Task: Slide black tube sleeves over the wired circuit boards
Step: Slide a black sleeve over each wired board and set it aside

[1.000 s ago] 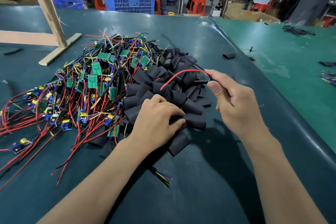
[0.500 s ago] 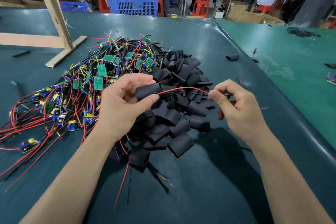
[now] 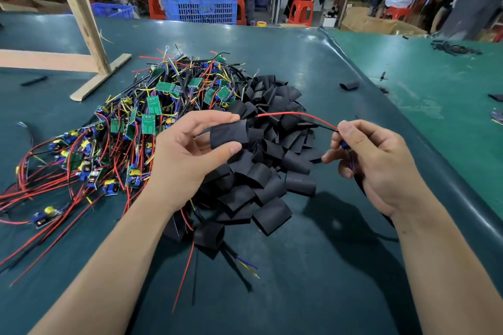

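Head view, left hand [image 3: 187,155] pinching a black sleeve [image 3: 229,133] above the sleeve pile [image 3: 261,171], right hand [image 3: 373,160] just right of the pile gripping a wired board [image 3: 344,144], red wire [image 3: 294,116] running between them over the green tabletop [image 3: 299,294].

A heap of wired boards [image 3: 152,119] fills the left centre of the frame on the table [image 3: 313,266]; a pile of tube sleeves [image 3: 261,168] lies just right of it, touching. Above that pile, at centre, the left hand [image 3: 187,155] holds one sleeve [image 3: 229,134], and the right hand [image 3: 373,160], centre right, pinches a wire [image 3: 294,115] running across to that sleeve. A wooden frame [image 3: 81,16] stands upper left. A crate [image 3: 201,5] sits beyond the table's far edge, top centre.
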`<control>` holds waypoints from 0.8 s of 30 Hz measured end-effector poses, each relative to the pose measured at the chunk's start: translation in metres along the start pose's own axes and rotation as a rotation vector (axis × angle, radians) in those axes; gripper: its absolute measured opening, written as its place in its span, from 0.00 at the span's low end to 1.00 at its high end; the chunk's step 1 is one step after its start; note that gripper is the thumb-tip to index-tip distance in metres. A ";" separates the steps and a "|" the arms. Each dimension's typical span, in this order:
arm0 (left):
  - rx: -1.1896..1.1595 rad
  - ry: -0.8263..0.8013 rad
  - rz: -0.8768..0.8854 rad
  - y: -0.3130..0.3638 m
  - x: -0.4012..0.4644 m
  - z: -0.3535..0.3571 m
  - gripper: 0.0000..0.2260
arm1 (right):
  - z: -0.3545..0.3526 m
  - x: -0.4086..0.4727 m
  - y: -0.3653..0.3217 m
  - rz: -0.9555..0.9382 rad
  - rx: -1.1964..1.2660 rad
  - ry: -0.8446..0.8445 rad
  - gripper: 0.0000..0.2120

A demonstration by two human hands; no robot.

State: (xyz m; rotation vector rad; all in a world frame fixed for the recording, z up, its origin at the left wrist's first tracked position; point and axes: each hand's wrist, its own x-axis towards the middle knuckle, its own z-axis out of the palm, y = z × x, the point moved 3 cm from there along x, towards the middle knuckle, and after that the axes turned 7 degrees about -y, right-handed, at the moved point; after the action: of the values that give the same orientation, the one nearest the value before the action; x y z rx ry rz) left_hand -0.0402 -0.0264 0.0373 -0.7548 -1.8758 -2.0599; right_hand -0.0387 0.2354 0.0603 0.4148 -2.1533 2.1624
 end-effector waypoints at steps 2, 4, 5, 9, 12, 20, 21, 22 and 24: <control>-0.007 0.006 0.008 -0.001 0.000 -0.002 0.17 | -0.001 0.000 0.002 0.024 0.046 -0.027 0.09; -0.011 0.004 0.013 -0.002 0.000 -0.001 0.17 | -0.001 0.000 0.003 0.049 0.045 -0.050 0.09; -0.016 -0.001 0.015 -0.002 0.000 -0.001 0.17 | 0.000 0.000 0.004 0.064 0.046 -0.061 0.09; -0.044 -0.012 0.035 -0.001 0.001 0.000 0.17 | 0.004 0.000 0.008 0.105 0.033 -0.078 0.09; -0.057 -0.014 0.054 0.000 0.001 0.000 0.18 | 0.005 0.000 0.009 0.122 0.027 -0.076 0.09; 0.019 -0.027 0.037 0.002 0.000 0.003 0.18 | 0.005 0.001 0.011 0.152 0.021 -0.053 0.09; 0.046 -0.034 0.027 0.002 0.000 0.004 0.18 | 0.004 0.001 0.011 0.146 0.015 -0.060 0.09; 0.080 -0.042 0.021 0.003 -0.001 0.005 0.18 | 0.005 0.000 0.010 0.138 0.008 -0.072 0.09; 0.143 -0.061 0.019 0.003 -0.002 0.008 0.17 | 0.006 -0.001 0.008 0.114 -0.016 -0.110 0.09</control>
State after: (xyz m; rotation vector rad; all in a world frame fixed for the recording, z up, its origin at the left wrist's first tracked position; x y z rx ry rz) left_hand -0.0351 -0.0194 0.0389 -0.8043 -2.0157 -1.8878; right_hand -0.0388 0.2292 0.0520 0.4305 -2.3039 2.2292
